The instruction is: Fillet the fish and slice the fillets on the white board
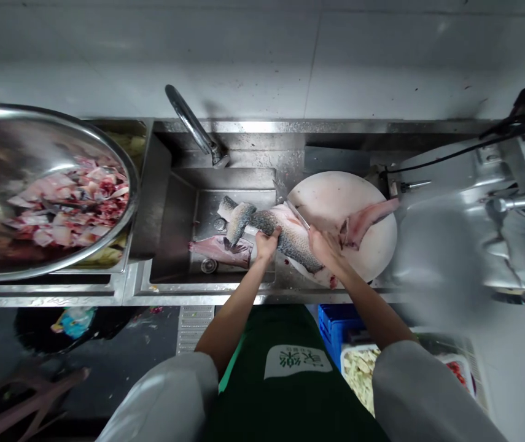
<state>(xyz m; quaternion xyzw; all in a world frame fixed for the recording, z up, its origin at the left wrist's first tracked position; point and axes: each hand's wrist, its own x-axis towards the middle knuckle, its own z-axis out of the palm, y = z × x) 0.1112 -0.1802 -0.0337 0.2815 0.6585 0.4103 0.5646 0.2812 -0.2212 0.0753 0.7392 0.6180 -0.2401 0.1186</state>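
Note:
A scaly grey fish piece [296, 242] lies over the left edge of a round white cutting board [345, 190]. My left hand [268, 244] grips its end near the sink, thumb on top. In my right hand [324, 245] is a knife [298, 216], its blade against the pale flesh along the fish's upper edge. A pink, skinless-looking strip of fish [368, 224] rests on the board to the right of that hand. More scaly fish pieces [240, 221] and a pinkish fish piece [223, 248] lie in the sink left of my left hand.
The steel sink [182, 215] has a curved faucet [193, 123] behind it. A large steel bowl [131, 178] of cut fish stands at left. A broad cleaver-like blade [336, 159] lies behind the board. Metal equipment [497, 202] with a black cable stands at right.

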